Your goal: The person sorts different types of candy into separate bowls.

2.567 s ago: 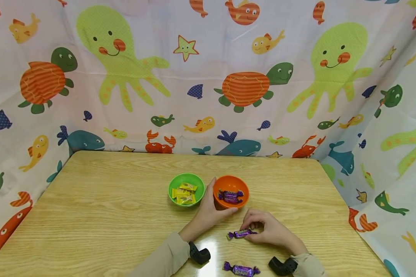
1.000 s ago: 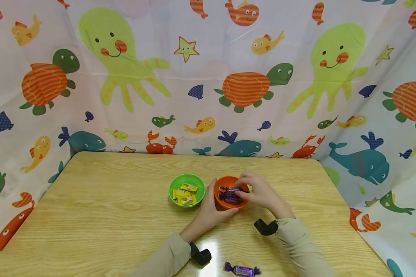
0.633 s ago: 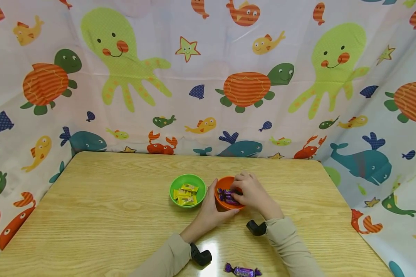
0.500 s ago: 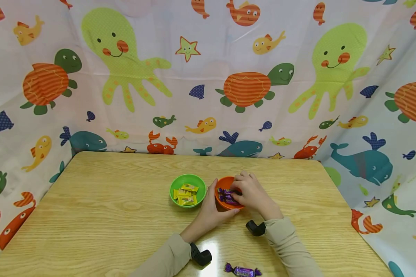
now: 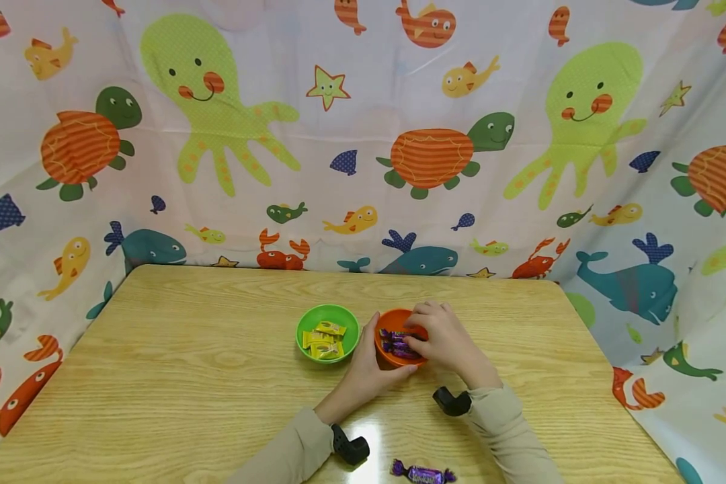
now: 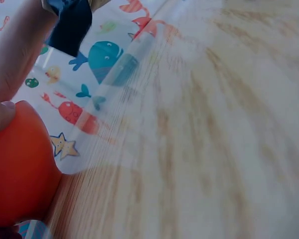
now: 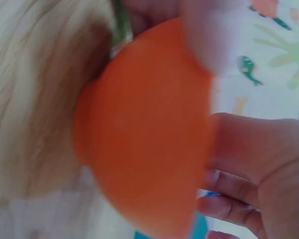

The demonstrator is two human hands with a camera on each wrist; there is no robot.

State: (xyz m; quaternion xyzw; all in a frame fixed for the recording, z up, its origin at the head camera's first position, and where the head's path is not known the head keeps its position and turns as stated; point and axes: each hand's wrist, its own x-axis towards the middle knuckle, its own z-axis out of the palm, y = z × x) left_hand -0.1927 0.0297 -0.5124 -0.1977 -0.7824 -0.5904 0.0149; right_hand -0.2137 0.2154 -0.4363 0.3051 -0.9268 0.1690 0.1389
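My left hand point(image 5: 366, 366) curves round the near left side of an orange bowl point(image 5: 393, 363), its thumb along the front. In the left wrist view, the thumb lies against the bowl's orange wall point(image 6: 20, 164). Purple twist-wrapped candies point(image 5: 397, 344) lie inside, partly covered by my right hand point(image 5: 448, 339). That hand hovers over the bowl's right rim, thumb and fingertips just above the candies and apart. In the right wrist view, the bowl point(image 7: 149, 129) hides part of the right fingers point(image 7: 229, 186). Another purple candy point(image 5: 423, 474) lies on the table near the front edge of the view.
A green bowl point(image 5: 303, 321) with several yellow-wrapped candies point(image 5: 323, 341) stands just left of my left hand. The wooden table point(image 5: 187, 363) ends at a sea-animal curtain point(image 5: 363, 181) behind and at both sides.
My right hand picked a purple candy off the table, carried it up into the orange bowl and let go, then drew back slightly. The left hand stayed on the bowl.
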